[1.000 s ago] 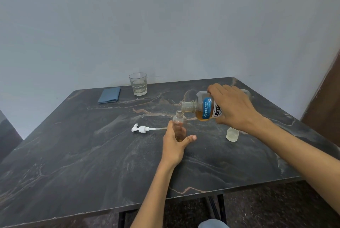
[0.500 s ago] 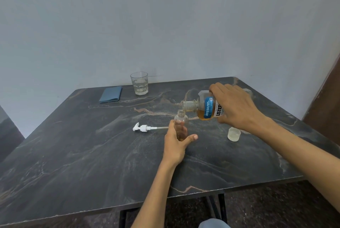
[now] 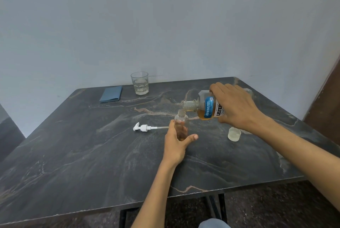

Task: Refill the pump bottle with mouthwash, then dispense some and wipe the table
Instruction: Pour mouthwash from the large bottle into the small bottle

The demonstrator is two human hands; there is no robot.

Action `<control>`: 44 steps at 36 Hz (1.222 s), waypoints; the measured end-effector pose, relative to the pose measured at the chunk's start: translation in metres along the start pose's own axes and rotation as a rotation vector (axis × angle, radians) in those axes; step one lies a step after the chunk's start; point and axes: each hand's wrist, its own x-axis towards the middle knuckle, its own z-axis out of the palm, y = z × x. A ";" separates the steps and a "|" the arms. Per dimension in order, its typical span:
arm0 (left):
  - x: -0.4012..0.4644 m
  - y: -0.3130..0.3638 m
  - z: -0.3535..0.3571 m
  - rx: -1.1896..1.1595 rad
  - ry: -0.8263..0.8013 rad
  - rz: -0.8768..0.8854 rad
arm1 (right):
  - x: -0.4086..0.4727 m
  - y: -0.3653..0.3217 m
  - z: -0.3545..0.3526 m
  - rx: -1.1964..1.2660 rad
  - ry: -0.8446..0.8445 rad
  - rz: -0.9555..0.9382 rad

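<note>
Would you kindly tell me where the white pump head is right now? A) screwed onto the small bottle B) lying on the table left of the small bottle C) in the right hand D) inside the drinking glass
B: the white pump head lies flat on the table, left of the small bottle that the left hand holds.

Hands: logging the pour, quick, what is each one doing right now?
Left hand: holding the small bottle upright on the table.
Right hand: holding the tilted mouthwash bottle.

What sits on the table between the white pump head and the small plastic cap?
In the head view, the small clear bottle, held upright by the left hand, stands between them.
</note>
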 end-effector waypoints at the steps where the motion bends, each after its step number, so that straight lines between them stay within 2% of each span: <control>1: 0.000 0.000 0.000 -0.003 0.000 -0.001 | 0.000 0.000 0.000 -0.001 -0.001 -0.001; 44: 0.002 -0.001 0.000 -0.005 -0.002 -0.007 | 0.001 0.001 0.003 -0.013 0.003 -0.002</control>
